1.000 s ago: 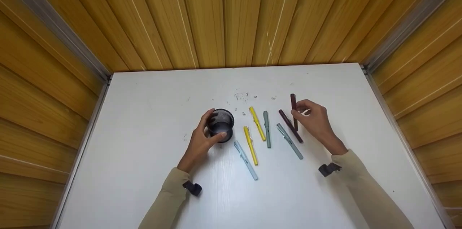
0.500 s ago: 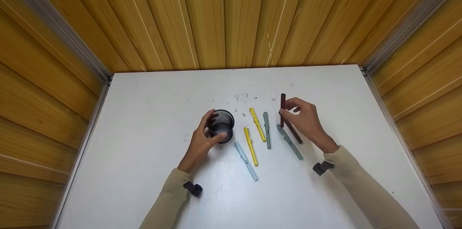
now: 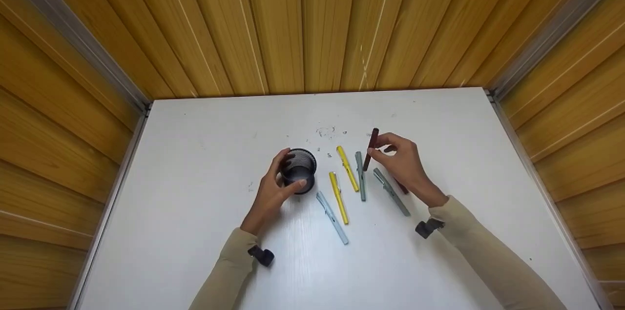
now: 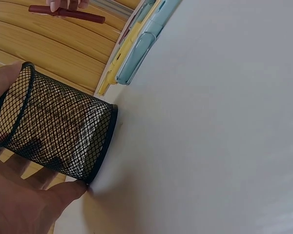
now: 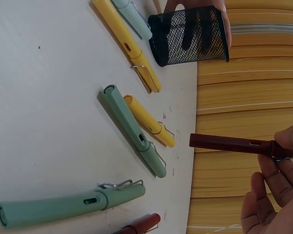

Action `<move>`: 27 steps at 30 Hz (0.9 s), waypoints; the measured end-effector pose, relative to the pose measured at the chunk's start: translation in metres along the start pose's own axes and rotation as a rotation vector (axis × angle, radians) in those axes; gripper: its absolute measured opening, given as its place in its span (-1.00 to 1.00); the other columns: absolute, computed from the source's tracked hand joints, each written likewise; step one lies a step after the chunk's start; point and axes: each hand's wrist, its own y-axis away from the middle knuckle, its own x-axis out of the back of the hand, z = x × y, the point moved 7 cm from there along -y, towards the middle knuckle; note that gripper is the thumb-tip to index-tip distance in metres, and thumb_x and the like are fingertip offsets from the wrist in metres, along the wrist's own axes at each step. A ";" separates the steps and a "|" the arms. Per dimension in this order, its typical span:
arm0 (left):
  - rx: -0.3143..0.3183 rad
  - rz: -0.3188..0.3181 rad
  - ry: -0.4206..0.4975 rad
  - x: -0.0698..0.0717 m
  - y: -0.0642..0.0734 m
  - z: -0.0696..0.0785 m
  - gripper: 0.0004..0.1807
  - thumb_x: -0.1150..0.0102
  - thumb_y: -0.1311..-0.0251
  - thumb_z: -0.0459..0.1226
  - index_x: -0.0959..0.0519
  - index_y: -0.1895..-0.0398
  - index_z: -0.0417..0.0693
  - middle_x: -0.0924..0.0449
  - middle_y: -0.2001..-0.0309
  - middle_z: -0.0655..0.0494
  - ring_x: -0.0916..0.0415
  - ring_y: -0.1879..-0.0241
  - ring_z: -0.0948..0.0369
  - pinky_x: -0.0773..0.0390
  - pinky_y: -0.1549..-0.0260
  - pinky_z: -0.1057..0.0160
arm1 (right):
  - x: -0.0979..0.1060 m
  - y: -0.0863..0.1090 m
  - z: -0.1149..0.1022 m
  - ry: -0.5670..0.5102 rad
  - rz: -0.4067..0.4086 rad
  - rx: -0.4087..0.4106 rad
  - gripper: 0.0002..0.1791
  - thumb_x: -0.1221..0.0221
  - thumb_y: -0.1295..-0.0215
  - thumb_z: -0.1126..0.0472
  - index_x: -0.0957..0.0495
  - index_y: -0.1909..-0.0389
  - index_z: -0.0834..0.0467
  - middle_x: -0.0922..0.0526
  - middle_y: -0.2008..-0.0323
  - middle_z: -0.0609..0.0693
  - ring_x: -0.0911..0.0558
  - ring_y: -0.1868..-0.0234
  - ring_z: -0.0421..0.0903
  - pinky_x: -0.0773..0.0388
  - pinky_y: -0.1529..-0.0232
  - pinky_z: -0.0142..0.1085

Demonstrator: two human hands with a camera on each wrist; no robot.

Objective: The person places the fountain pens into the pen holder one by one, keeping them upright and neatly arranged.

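Observation:
My left hand (image 3: 271,190) grips a black mesh pen cup (image 4: 58,124) around its side, thumb at the rim; the cup stands on the table with nothing seen inside it. Between thumb and fingers, my right hand (image 3: 403,163) pinches a dark red pen (image 5: 229,143) by its clip end, raised above the table and slightly tilted. Beneath and around that hand lie two green pens (image 5: 132,126) (image 3: 392,193) and a second dark red pen (image 5: 139,225), partly hidden by the hand in the head view. Nearer the cup are two yellow pens (image 3: 339,197) (image 3: 347,168) and a light blue pen (image 3: 332,217).
The white table (image 3: 195,178) has dark specks and scuffs (image 3: 326,132) behind the pens. Wood-patterned panels (image 3: 312,27) rise at the back and both sides, with grey metal strips (image 3: 88,36) at the corners.
My right hand has moved left with the dark red pen, from over the second dark red pen to over the upright-lying green one. The left hand and the cup have stayed put.

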 end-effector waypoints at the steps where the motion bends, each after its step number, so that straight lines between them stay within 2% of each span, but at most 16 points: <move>1: 0.004 0.000 0.003 0.000 0.001 0.000 0.03 -0.58 -0.33 -0.11 -0.19 -0.78 0.17 -0.35 -0.61 -0.01 -0.23 -0.65 -0.05 -0.16 -0.62 -0.33 | -0.002 0.000 -0.002 -0.015 -0.002 -0.002 -0.84 -0.46 -0.42 0.31 -0.80 0.04 0.23 -0.83 0.12 0.06 -0.72 -0.01 0.05 -0.61 -0.08 -0.19; 6: -0.002 0.006 0.013 0.002 0.001 0.001 0.02 -0.58 -0.34 -0.11 -0.20 -0.77 0.18 -0.34 -0.63 -0.04 -0.21 -0.66 -0.07 -0.14 -0.62 -0.32 | -0.012 0.000 -0.010 -0.073 -0.022 0.004 -0.86 -0.48 -0.41 0.31 -0.81 0.07 0.18 -0.82 0.12 0.03 -0.69 0.04 -0.02 -0.59 0.01 -0.28; 10: -0.009 0.005 0.017 0.001 0.001 0.000 0.02 -0.58 -0.34 -0.13 -0.20 -0.77 0.16 -0.34 -0.63 -0.04 -0.21 -0.66 -0.07 -0.15 -0.62 -0.32 | -0.020 0.002 -0.017 -0.088 -0.035 0.020 -0.86 -0.50 -0.39 0.31 -0.82 0.09 0.15 -0.82 0.13 0.00 -0.67 0.06 -0.05 -0.57 0.02 -0.20; 16: 0.000 0.009 0.007 0.000 0.000 -0.001 0.03 -0.57 -0.33 -0.10 -0.19 -0.78 0.18 -0.31 -0.66 -0.03 -0.19 -0.68 -0.05 -0.13 -0.63 -0.31 | -0.033 0.004 -0.027 -0.112 -0.062 0.056 -0.85 -0.50 -0.39 0.31 -0.82 0.06 0.16 -0.82 0.14 -0.02 -0.70 -0.01 -0.01 -0.63 -0.12 -0.02; 21: 0.010 0.010 0.012 0.000 0.000 -0.003 0.03 -0.57 -0.33 -0.08 -0.19 -0.78 0.21 -0.31 -0.65 -0.01 -0.19 -0.67 -0.05 -0.15 -0.62 -0.31 | -0.043 0.004 -0.032 -0.118 -0.083 0.065 -0.83 -0.49 -0.41 0.29 -0.82 0.03 0.18 -0.82 0.12 -0.02 -0.71 -0.04 0.07 -0.63 -0.11 -0.11; 27: 0.016 0.009 0.011 -0.001 0.001 -0.003 0.01 -0.54 -0.36 -0.07 -0.18 -0.78 0.26 -0.28 -0.67 -0.01 -0.17 -0.68 -0.06 -0.15 -0.63 -0.30 | -0.051 0.003 -0.036 -0.152 -0.105 0.062 -0.82 -0.49 -0.41 0.30 -0.82 0.02 0.18 -0.83 0.11 0.00 -0.70 -0.04 0.03 -0.60 -0.08 -0.23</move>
